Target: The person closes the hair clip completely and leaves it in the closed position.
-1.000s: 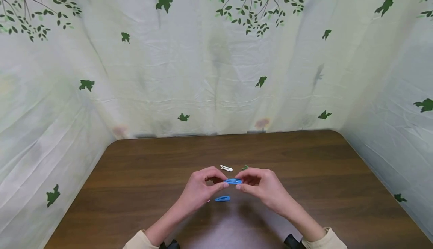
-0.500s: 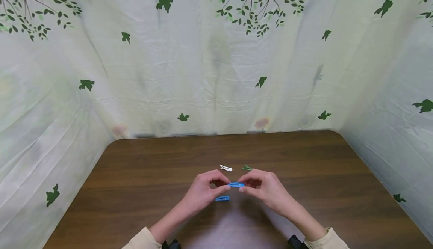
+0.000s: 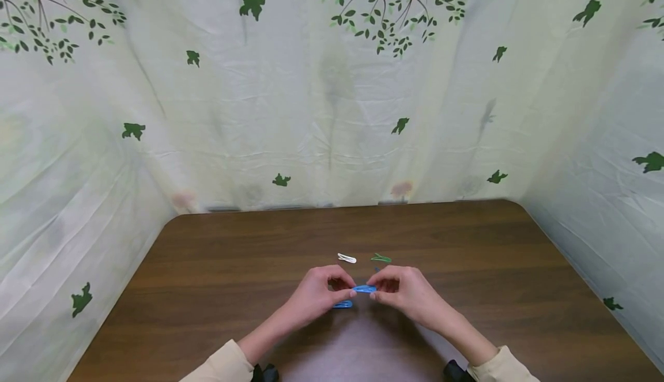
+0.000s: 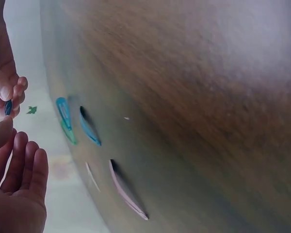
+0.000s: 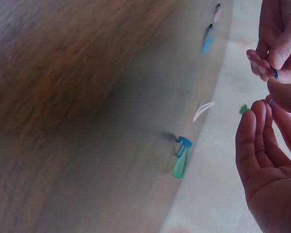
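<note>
In the head view, a blue snap hair clip [image 3: 365, 288] is held above the table between both hands. My left hand [image 3: 323, 291] pinches its left end with thumb and fingertips. The right end is pinched by my right hand [image 3: 407, 291]. Just below the left fingertips lies a second blue hair clip [image 3: 343, 305], partly covered by that hand. Another blue clip [image 4: 63, 112] overlaps the green clip [image 4: 69, 134] in the left wrist view. A pink hair clip [image 4: 126, 194] also lies on the table there, hidden in the head view.
Beyond the hands, a white hair clip [image 3: 347, 258] and the green clip [image 3: 381, 257] lie on the brown wooden table [image 3: 249, 244]. A printed white curtain [image 3: 332, 111] hangs around the table's back and sides.
Both hands have moved slightly toward the person and to the right, still holding the blue clip. The green clip shows more fully, while the lower blue clip is more covered.
</note>
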Tool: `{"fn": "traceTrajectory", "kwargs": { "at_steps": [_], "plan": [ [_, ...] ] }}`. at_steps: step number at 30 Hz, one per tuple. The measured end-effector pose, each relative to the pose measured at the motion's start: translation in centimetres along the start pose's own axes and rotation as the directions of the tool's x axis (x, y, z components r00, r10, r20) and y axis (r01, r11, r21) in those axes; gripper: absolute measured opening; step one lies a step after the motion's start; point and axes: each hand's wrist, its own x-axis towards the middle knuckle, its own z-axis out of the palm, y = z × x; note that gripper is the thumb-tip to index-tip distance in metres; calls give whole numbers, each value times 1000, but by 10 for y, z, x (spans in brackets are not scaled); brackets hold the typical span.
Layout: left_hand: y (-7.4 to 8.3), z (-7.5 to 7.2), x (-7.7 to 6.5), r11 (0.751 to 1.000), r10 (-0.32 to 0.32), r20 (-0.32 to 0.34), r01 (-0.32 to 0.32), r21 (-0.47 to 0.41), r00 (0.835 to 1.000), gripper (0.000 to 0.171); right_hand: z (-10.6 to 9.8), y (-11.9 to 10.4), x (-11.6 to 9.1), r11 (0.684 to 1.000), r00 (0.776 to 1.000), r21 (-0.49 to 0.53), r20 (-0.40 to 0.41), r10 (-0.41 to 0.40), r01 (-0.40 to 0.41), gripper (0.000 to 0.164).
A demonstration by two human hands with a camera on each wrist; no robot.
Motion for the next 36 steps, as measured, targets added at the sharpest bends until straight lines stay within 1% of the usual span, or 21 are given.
{"fn": "traceTrajectory", "kwargs": {
  "at_steps": [5,11,16,22,24,30,36],
  "plan": [
    [-7,3,4,1000,-4,37,4,1,999,10,2,7,2,1000,1000,-30,21,5,-4,14],
    [-13,6,10,999,-11,78,8,50,997,10,4,13,4,997,999,-77,48,21,-18,13],
    [-17,8,13,997,-13,101,6,73,995,9,5,18,6,996,997,-86,70,25,-19,10],
    [-22,11,15,994,-48,129,36,99,991,5,6,23,7,995,993,-92,102,56,-46,7],
    [-22,12,15,994,-53,136,39,106,989,5,6,24,7,994,992,-91,112,64,-54,7],
    [-24,15,18,993,-40,143,24,114,989,7,4,29,9,993,989,-94,123,83,-71,9],
    [-25,21,20,992,-41,148,23,125,988,9,3,33,9,992,987,-107,138,83,-68,9]
  ]
}}
